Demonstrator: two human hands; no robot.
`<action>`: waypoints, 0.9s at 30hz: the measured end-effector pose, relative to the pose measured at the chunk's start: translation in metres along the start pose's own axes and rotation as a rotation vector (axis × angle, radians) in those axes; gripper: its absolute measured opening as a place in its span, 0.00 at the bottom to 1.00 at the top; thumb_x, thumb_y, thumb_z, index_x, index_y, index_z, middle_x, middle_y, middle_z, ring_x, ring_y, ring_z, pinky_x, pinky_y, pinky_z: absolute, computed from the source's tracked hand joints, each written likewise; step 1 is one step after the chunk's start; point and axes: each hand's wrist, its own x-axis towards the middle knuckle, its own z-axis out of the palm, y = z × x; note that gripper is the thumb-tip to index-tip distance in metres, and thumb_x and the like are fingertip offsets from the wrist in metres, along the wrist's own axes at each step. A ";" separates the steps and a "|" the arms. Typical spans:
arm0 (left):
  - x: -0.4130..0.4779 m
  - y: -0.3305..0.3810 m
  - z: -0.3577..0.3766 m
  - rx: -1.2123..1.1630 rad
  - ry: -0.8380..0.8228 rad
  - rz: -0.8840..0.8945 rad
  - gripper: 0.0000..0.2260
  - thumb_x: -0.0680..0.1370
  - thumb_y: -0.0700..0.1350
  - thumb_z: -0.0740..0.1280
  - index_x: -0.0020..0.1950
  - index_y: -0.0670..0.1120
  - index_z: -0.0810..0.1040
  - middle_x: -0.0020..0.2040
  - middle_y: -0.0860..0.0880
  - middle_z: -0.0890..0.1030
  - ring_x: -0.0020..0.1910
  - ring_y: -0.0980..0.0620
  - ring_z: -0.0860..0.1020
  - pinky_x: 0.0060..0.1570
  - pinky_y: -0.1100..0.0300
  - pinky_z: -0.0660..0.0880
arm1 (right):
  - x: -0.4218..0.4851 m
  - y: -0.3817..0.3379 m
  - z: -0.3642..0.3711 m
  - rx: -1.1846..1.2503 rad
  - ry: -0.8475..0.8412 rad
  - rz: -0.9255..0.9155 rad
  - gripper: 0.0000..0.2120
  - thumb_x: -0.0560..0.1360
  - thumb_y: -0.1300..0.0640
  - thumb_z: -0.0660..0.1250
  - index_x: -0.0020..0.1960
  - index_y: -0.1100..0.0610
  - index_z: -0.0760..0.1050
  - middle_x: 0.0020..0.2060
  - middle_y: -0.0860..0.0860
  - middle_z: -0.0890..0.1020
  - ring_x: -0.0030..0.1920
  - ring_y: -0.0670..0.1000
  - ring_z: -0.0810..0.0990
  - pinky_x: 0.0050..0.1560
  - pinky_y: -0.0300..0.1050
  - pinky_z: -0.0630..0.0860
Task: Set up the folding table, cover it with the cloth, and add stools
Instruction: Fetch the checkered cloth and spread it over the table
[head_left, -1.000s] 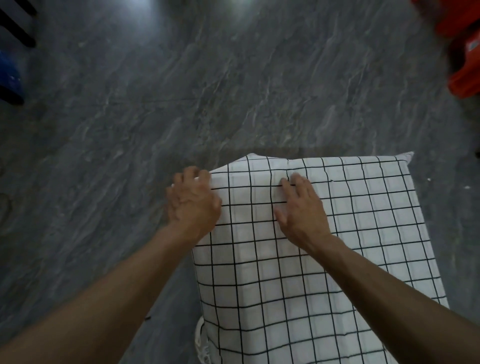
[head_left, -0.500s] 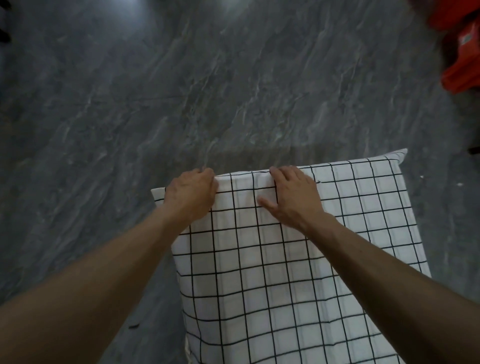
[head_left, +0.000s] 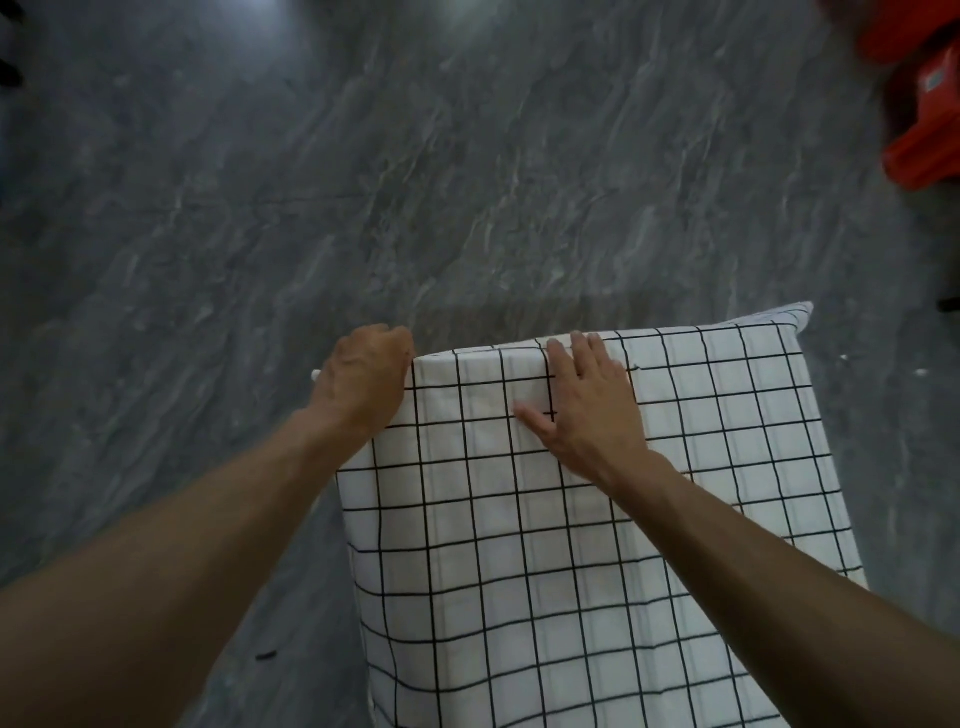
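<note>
My left hand (head_left: 363, 382) curls around the checked tablecloth (head_left: 571, 571) at its far-left corner; my right hand (head_left: 589, 410) presses flat, fingers straight, near the far edge.

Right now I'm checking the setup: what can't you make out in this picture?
Head view:
Folding table: wholly hidden under the checked cloth.
Left hand: fingers curl over the cloth's far corner, out of sight; grip unclear.
Red plastic object: blurred, cut off by the right edge.
</note>
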 end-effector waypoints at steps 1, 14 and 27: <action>0.002 0.000 -0.002 0.017 0.032 0.012 0.10 0.76 0.30 0.59 0.39 0.42 0.74 0.36 0.44 0.75 0.34 0.45 0.74 0.32 0.49 0.74 | -0.001 0.000 0.001 0.014 0.006 0.001 0.43 0.76 0.32 0.59 0.80 0.53 0.47 0.80 0.56 0.48 0.80 0.56 0.43 0.78 0.57 0.47; -0.026 0.035 0.014 0.161 -0.036 0.262 0.19 0.80 0.51 0.61 0.68 0.45 0.72 0.65 0.46 0.76 0.63 0.45 0.73 0.65 0.51 0.67 | -0.006 0.010 0.003 -0.048 -0.046 -0.005 0.43 0.76 0.30 0.54 0.81 0.51 0.42 0.80 0.55 0.42 0.79 0.56 0.37 0.78 0.59 0.45; -0.060 0.061 0.051 0.203 -0.151 0.182 0.31 0.82 0.58 0.51 0.80 0.50 0.41 0.80 0.46 0.38 0.78 0.44 0.35 0.76 0.41 0.43 | -0.027 0.030 0.019 -0.057 -0.078 -0.027 0.42 0.77 0.29 0.44 0.78 0.50 0.29 0.76 0.51 0.28 0.76 0.55 0.27 0.77 0.57 0.36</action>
